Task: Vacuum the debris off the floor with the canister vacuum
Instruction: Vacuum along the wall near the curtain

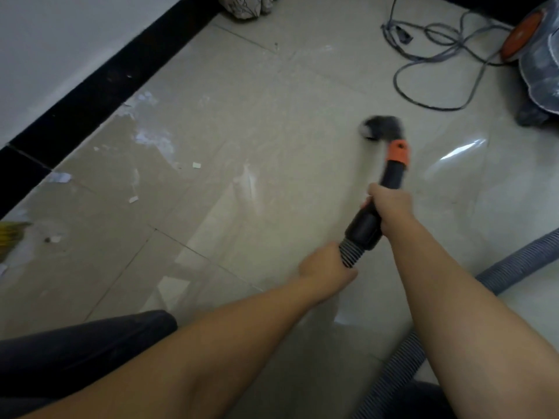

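Over on the left we're seeing a white wall [54,46] with a black baseboard [99,95] running diagonally along glossy beige tile [242,101]. A bit of yellow broom [10,234] is poking in at the left edge. White paper scraps [133,199] and dusty smears are sitting on the tile near the baseboard, well apart from the nozzle. Our left hand [325,267] is curling around the ribbed hose [351,252], and our right hand [391,207] is gripping the black wand [366,225] just above it. The nozzle [382,127], blurry, is pointing down at the tile past an orange collar [399,151]. Top right, a grey cord [429,65] is lying in loops beside the canister [541,65], which is sitting at the right edge.
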`<move>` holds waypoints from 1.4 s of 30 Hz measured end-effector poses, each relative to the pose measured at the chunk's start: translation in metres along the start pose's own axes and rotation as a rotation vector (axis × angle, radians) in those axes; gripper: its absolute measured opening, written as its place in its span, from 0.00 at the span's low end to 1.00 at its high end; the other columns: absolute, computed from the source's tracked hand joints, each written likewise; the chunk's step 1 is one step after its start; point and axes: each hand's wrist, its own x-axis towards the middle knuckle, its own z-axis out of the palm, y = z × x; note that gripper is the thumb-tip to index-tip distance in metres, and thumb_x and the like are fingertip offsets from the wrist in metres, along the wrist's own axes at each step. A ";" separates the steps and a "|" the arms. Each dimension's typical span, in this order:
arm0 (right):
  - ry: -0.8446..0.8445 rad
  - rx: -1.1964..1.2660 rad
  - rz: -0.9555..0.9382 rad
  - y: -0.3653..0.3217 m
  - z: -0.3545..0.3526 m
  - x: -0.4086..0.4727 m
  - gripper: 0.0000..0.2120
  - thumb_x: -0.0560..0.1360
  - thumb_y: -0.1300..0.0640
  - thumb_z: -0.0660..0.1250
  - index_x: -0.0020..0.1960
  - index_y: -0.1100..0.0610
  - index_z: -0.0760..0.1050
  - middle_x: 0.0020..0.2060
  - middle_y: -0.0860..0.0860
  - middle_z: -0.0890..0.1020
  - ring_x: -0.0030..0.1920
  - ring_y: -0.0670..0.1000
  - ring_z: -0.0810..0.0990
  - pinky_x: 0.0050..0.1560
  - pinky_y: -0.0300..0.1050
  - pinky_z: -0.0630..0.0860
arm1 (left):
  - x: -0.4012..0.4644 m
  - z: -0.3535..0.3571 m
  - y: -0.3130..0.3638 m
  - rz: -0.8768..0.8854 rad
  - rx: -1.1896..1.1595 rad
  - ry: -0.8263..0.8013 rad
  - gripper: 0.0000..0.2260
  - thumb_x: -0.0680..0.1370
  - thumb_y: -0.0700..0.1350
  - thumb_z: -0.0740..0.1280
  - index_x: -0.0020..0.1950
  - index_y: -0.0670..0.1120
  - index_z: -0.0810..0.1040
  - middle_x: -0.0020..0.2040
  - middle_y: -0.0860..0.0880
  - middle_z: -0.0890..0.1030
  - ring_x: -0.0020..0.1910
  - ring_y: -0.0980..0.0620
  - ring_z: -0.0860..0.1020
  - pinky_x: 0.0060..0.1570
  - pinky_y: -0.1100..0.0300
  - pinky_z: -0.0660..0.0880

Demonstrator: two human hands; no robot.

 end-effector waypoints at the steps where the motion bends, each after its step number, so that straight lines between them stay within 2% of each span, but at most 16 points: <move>1: 0.076 0.098 0.067 0.001 -0.008 -0.001 0.05 0.69 0.63 0.67 0.39 0.63 0.72 0.29 0.55 0.77 0.28 0.53 0.77 0.39 0.52 0.79 | 0.002 -0.009 0.001 0.016 0.050 -0.009 0.18 0.74 0.49 0.67 0.61 0.44 0.71 0.57 0.42 0.79 0.54 0.41 0.79 0.44 0.58 0.71; 4: 0.124 0.186 0.109 0.004 -0.010 -0.012 0.07 0.71 0.64 0.65 0.38 0.60 0.67 0.28 0.55 0.77 0.26 0.51 0.77 0.32 0.46 0.77 | -0.004 -0.019 -0.003 0.017 0.080 -0.028 0.18 0.74 0.49 0.68 0.61 0.45 0.71 0.56 0.43 0.79 0.52 0.42 0.78 0.42 0.59 0.70; 6: -0.024 0.063 0.025 0.005 0.008 -0.032 0.05 0.71 0.65 0.66 0.42 0.63 0.69 0.27 0.56 0.77 0.21 0.48 0.76 0.29 0.44 0.76 | -0.023 -0.005 -0.019 -0.044 -0.024 -0.016 0.18 0.73 0.49 0.68 0.60 0.44 0.71 0.55 0.43 0.79 0.49 0.43 0.78 0.42 0.58 0.71; 8: -0.241 -0.139 -0.117 0.013 0.033 -0.058 0.06 0.70 0.66 0.66 0.44 0.63 0.70 0.26 0.56 0.76 0.18 0.47 0.75 0.25 0.41 0.74 | -0.048 0.015 -0.039 -0.125 -0.149 0.025 0.19 0.73 0.49 0.69 0.61 0.44 0.70 0.55 0.43 0.79 0.52 0.42 0.79 0.46 0.56 0.75; 12: -0.614 -0.505 -0.303 0.031 0.065 -0.100 0.06 0.70 0.63 0.67 0.44 0.60 0.70 0.29 0.57 0.79 0.22 0.50 0.78 0.25 0.38 0.73 | -0.070 0.038 -0.065 -0.221 -0.255 0.090 0.24 0.74 0.50 0.68 0.67 0.46 0.68 0.59 0.43 0.79 0.57 0.43 0.78 0.52 0.55 0.75; 14: -0.605 -0.494 -0.305 0.032 0.063 -0.095 0.06 0.70 0.63 0.67 0.44 0.59 0.70 0.28 0.56 0.79 0.25 0.51 0.79 0.29 0.41 0.75 | -0.068 0.038 -0.066 -0.223 -0.240 0.088 0.23 0.74 0.50 0.67 0.66 0.46 0.68 0.58 0.43 0.79 0.57 0.42 0.78 0.52 0.55 0.75; 18: -0.280 -0.207 -0.177 0.032 0.035 -0.066 0.05 0.69 0.62 0.68 0.42 0.60 0.71 0.27 0.56 0.78 0.26 0.54 0.79 0.37 0.51 0.80 | -0.057 0.018 -0.057 -0.135 -0.135 0.034 0.21 0.73 0.49 0.69 0.63 0.45 0.70 0.58 0.42 0.79 0.57 0.42 0.78 0.50 0.55 0.74; 20: -0.197 -0.097 -0.125 0.034 0.019 -0.066 0.05 0.70 0.63 0.67 0.43 0.60 0.70 0.28 0.56 0.79 0.28 0.55 0.79 0.39 0.52 0.81 | -0.055 0.010 -0.056 -0.098 -0.091 0.006 0.20 0.74 0.49 0.69 0.63 0.45 0.71 0.58 0.43 0.79 0.57 0.42 0.78 0.48 0.56 0.73; 22: -0.238 -0.136 -0.136 0.042 0.014 -0.080 0.05 0.70 0.65 0.66 0.43 0.60 0.70 0.28 0.57 0.79 0.29 0.55 0.80 0.39 0.52 0.81 | -0.063 0.018 -0.064 -0.092 -0.110 -0.043 0.20 0.74 0.49 0.69 0.63 0.44 0.71 0.58 0.42 0.79 0.56 0.42 0.78 0.47 0.57 0.73; 26: -0.538 -0.425 -0.240 0.074 0.033 -0.131 0.07 0.69 0.65 0.67 0.44 0.58 0.70 0.31 0.59 0.80 0.27 0.53 0.79 0.32 0.45 0.76 | -0.106 0.059 -0.094 -0.185 -0.268 -0.084 0.28 0.73 0.47 0.70 0.71 0.45 0.66 0.65 0.43 0.75 0.63 0.45 0.75 0.58 0.57 0.73; 29: -0.757 -0.541 -0.243 0.088 0.046 -0.155 0.10 0.71 0.62 0.67 0.49 0.55 0.69 0.36 0.59 0.81 0.27 0.49 0.79 0.26 0.38 0.73 | -0.128 0.069 -0.103 -0.230 -0.323 -0.048 0.23 0.75 0.44 0.67 0.70 0.43 0.67 0.62 0.42 0.76 0.60 0.45 0.76 0.52 0.61 0.72; 31: -0.680 -0.530 -0.285 0.081 0.056 -0.143 0.10 0.70 0.62 0.68 0.49 0.56 0.70 0.36 0.58 0.81 0.29 0.48 0.80 0.29 0.39 0.76 | -0.117 0.056 -0.099 -0.242 -0.330 -0.001 0.22 0.76 0.45 0.67 0.69 0.43 0.69 0.62 0.41 0.77 0.61 0.44 0.76 0.53 0.59 0.72; 33: -0.499 -0.417 -0.300 0.063 0.069 -0.118 0.08 0.69 0.62 0.68 0.48 0.59 0.72 0.33 0.58 0.82 0.31 0.51 0.82 0.34 0.47 0.78 | -0.093 0.031 -0.096 -0.277 -0.296 0.062 0.22 0.76 0.47 0.68 0.68 0.44 0.70 0.63 0.42 0.77 0.61 0.43 0.77 0.55 0.57 0.73; 35: -0.425 -0.256 -0.264 0.044 0.079 -0.102 0.07 0.69 0.64 0.66 0.46 0.64 0.73 0.25 0.53 0.80 0.25 0.49 0.79 0.32 0.45 0.75 | -0.073 0.009 -0.099 -0.303 -0.260 0.127 0.20 0.74 0.49 0.69 0.65 0.46 0.72 0.60 0.43 0.79 0.58 0.43 0.78 0.51 0.57 0.74; 38: -0.549 -0.256 -0.255 0.039 0.096 -0.116 0.08 0.70 0.65 0.65 0.49 0.65 0.72 0.26 0.56 0.79 0.21 0.47 0.77 0.25 0.39 0.74 | -0.080 0.009 -0.110 -0.367 -0.282 0.179 0.20 0.73 0.51 0.69 0.63 0.47 0.72 0.57 0.44 0.80 0.56 0.43 0.79 0.50 0.56 0.75; 42: -0.822 -0.470 -0.299 0.060 0.118 -0.155 0.07 0.69 0.64 0.67 0.46 0.61 0.71 0.30 0.59 0.80 0.23 0.48 0.78 0.26 0.40 0.74 | -0.108 0.032 -0.121 -0.487 -0.363 0.242 0.21 0.76 0.53 0.66 0.67 0.49 0.68 0.60 0.47 0.78 0.58 0.45 0.77 0.55 0.55 0.75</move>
